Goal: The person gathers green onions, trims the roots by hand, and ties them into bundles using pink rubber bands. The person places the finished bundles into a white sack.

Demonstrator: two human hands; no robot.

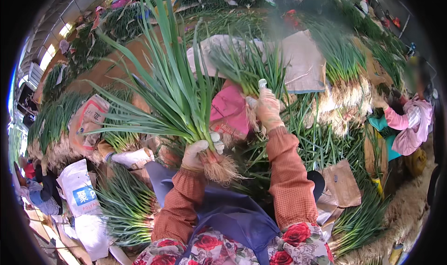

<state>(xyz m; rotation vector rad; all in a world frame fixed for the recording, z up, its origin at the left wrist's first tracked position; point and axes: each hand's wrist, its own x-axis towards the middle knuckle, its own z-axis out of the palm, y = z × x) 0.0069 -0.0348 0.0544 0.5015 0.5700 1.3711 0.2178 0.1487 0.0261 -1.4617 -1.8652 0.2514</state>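
Observation:
My left hand (202, 154), in a pale glove, is closed round the lower stems of a bunch of green onions (188, 107); its leaves fan up and to the left, and its stringy roots (220, 169) hang below the fingers. Farther forward and to the right, my gloved right hand (268, 106) has its fingers bent at the root end of more green onions (249, 78), with a white covering on a raised digit. Whether it grips them cannot be told. A pink sheet (229, 111) lies between the two hands.
Rooted green onions are heaped at the right (344, 73) and lower left (129, 205). Loose green leaves (314, 146) lie right of my right arm. A white printed sack (82, 195) is at the left. One person in pink (412, 121) works at the right, another (42, 191) at the left.

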